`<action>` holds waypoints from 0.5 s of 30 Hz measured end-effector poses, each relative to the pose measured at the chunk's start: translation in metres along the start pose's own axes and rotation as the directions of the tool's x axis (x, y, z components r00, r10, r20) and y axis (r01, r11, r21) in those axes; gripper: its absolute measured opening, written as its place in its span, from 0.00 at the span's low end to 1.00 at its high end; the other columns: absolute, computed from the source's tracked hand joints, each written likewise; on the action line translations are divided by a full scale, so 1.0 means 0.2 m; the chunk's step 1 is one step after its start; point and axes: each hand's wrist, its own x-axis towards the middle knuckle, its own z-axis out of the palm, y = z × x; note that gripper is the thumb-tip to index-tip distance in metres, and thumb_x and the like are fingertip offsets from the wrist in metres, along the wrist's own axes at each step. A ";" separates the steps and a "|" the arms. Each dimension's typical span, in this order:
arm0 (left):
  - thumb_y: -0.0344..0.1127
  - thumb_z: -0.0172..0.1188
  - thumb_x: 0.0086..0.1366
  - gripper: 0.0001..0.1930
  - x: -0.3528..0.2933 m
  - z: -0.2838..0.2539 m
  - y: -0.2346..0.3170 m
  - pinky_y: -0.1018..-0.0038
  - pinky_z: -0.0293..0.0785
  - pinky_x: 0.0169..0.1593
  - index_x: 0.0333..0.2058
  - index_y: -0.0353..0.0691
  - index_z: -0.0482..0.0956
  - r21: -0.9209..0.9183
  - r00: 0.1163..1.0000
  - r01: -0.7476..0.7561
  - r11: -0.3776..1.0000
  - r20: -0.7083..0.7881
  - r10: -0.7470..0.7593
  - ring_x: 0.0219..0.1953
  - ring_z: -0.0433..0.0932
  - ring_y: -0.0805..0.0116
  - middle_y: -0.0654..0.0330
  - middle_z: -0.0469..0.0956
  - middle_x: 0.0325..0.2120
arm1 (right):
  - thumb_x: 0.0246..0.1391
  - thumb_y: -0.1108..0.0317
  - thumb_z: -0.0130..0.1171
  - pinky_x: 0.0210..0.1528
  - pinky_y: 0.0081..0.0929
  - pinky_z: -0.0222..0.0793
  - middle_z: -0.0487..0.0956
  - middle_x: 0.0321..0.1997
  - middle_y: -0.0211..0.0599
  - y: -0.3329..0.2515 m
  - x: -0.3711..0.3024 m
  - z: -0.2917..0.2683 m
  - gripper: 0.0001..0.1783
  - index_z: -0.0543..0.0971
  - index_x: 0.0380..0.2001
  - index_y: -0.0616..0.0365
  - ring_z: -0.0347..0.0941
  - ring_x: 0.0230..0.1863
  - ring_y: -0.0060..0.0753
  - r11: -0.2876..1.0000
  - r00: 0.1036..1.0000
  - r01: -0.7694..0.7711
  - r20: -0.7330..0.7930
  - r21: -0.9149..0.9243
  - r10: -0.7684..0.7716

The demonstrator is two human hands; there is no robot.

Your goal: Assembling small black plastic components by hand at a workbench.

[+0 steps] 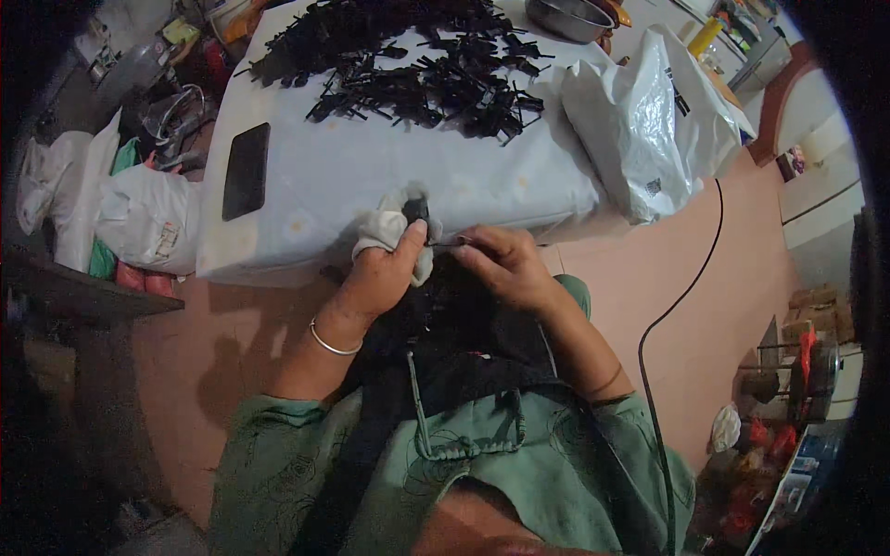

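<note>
At the near edge of the table (pixel 324 171), my left hand (pixel 373 278) is closed around a bunched white cloth (pixel 378 228) and a small black piece (pixel 416 210), its thumb pressing on the piece. The fingers of my right hand (pixel 514 269) pinch a thin dark rod-like thing (pixel 447 245) that points left and meets the black piece; its exact kind cannot be made out. Farther back on the pale table cover lies a heap of black parts (pixel 436 79) with thin sticking-out arms.
A dark phone-like slab (pixel 247 171) lies at the table's left. A white plastic bag (pixel 630 125) sits on its right corner, near a metal bowl (pixel 570 18). A black cable (pixel 681 298) runs down on the right. Stuffed bags (pixel 139 213) fill the left shelf.
</note>
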 end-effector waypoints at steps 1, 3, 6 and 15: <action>0.30 0.44 0.62 0.11 0.01 0.00 -0.01 0.82 0.60 0.20 0.44 0.36 0.64 0.113 0.999 -0.025 0.993 0.042 0.020 0.18 0.63 0.80 0.66 0.67 0.21 | 0.51 0.69 0.54 0.32 0.17 0.63 0.73 0.25 0.28 -0.02 0.01 -0.01 0.09 0.73 0.32 0.65 0.64 0.28 0.15 0.998 0.998 0.065 -0.019 -0.024 -0.065; 0.31 0.44 0.62 0.12 0.00 0.01 0.00 0.81 0.61 0.21 0.45 0.36 0.64 0.162 0.997 -0.033 0.986 0.073 0.021 0.18 0.63 0.80 0.67 0.67 0.20 | 0.51 0.70 0.54 0.33 0.16 0.62 0.73 0.25 0.26 -0.03 0.01 -0.01 0.09 0.73 0.32 0.65 0.64 0.28 0.14 0.990 0.991 0.128 -0.037 -0.050 -0.130; 0.31 0.44 0.62 0.14 -0.01 0.01 -0.01 0.81 0.61 0.21 0.46 0.35 0.63 0.265 0.979 -0.176 0.948 0.149 0.140 0.18 0.63 0.80 0.67 0.66 0.18 | 0.51 0.68 0.54 0.31 0.16 0.61 0.71 0.23 0.24 -0.02 0.03 0.02 0.09 0.73 0.29 0.64 0.62 0.26 0.14 0.993 0.997 0.070 -0.052 0.093 -0.065; 0.29 0.47 0.58 0.12 -0.03 0.02 0.02 0.72 0.66 0.34 0.42 0.33 0.65 0.128 0.993 0.012 0.992 0.115 -0.027 0.30 0.68 0.70 0.59 0.69 0.27 | 0.53 0.65 0.51 0.23 0.24 0.61 0.68 0.15 0.34 -0.09 0.04 0.04 0.13 0.71 0.23 0.64 0.62 0.20 0.21 0.999 0.993 0.032 -0.113 -0.002 -0.032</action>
